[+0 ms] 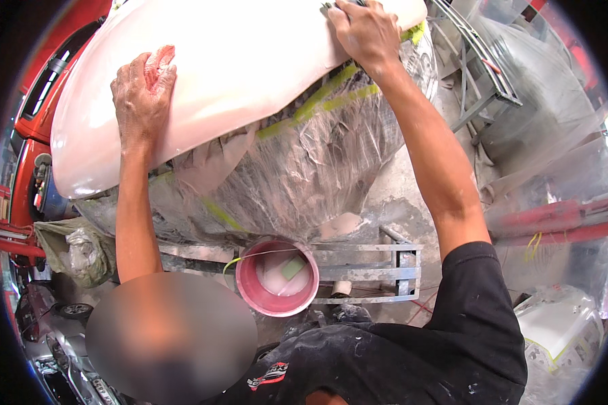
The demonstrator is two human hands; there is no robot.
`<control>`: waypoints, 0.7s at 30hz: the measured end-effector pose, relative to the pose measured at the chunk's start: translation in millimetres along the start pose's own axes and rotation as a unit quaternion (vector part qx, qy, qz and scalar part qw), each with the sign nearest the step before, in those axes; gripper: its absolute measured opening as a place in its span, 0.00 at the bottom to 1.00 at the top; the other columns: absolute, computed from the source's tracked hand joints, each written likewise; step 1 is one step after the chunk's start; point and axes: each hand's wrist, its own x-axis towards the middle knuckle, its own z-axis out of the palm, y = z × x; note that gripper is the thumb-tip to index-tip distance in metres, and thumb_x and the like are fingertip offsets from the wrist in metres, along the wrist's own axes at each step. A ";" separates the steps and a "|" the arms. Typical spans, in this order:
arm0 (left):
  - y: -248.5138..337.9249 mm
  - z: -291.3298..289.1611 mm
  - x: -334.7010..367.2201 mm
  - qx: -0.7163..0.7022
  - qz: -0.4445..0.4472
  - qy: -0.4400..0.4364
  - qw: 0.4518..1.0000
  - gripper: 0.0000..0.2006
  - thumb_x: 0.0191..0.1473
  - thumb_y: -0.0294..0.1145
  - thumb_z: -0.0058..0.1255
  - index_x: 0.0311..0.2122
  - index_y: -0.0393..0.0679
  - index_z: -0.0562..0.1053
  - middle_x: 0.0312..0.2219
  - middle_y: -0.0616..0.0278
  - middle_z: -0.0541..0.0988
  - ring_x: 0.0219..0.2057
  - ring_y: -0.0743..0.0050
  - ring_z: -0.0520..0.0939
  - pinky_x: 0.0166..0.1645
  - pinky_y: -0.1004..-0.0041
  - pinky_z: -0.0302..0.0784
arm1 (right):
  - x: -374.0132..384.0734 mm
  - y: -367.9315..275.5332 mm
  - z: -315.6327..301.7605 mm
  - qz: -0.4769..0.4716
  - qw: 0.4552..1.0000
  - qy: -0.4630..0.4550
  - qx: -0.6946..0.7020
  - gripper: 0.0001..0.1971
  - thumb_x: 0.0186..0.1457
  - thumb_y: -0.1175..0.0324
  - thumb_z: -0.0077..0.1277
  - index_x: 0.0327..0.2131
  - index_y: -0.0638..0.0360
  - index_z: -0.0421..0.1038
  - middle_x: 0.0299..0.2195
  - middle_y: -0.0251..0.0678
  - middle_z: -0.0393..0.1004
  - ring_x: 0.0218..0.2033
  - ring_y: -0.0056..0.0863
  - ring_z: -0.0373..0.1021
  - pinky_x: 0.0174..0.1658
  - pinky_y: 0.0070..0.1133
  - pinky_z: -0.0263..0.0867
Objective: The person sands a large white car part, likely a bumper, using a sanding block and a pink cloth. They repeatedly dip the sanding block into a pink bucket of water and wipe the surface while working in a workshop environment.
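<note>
A large, smooth, pinkish-white car body panel (pixel 236 61) spans the upper middle, wet and shiny. On its left part rests my left hand (pixel 144 101), fingers curled. Something reddish shows between its thumb and forefinger; I cannot make out what it is. At the top edge, my right hand (pixel 368 34) presses on the panel's right part, closed around a small dark piece (pixel 327 6) mostly hidden under the fingers. Crumpled masking film (pixel 297 169), held by yellow-green tape (pixel 324 91), covers the area below the panel's edge.
A pink bucket (pixel 244 290) with milky water and a pale green block (pixel 292 268) stands near me beside a metal frame (pixel 371 273). A red vehicle (pixel 27 175) is at far left, a metal rack (pixel 483 101) at right, and a masked white panel (pixel 561 324) at lower right.
</note>
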 end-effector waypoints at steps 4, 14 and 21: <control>9.1 0.0 5.9 -0.047 -0.061 -0.031 0.997 0.23 0.63 0.49 0.55 0.53 0.41 0.75 0.46 0.48 0.79 0.49 0.51 0.78 0.56 0.53 0.73 | -51.8 -7.9 10.9 0.020 0.997 0.072 -0.029 0.21 0.65 0.49 0.48 0.52 0.47 0.81 0.51 0.60 0.75 0.47 0.52 0.75 0.55 0.44 0.66; 204.0 47.2 73.9 -0.089 0.145 -0.068 0.983 0.09 0.61 0.38 0.53 0.43 0.50 0.79 0.40 0.57 0.80 0.47 0.54 0.79 0.52 0.54 0.76 | -240.1 -10.3 -45.6 0.095 0.979 0.011 0.181 0.20 0.61 0.59 0.58 0.55 0.50 0.79 0.58 0.60 0.69 0.56 0.51 0.69 0.59 0.38 0.62; 217.2 36.6 52.6 -0.007 0.230 -0.096 0.968 0.07 0.61 0.37 0.56 0.44 0.54 0.78 0.39 0.66 0.78 0.46 0.62 0.79 0.52 0.58 0.78 | -256.7 8.9 -64.7 0.228 0.909 0.014 0.348 0.19 0.61 0.64 0.60 0.55 0.54 0.78 0.56 0.59 0.72 0.56 0.47 0.72 0.60 0.32 0.64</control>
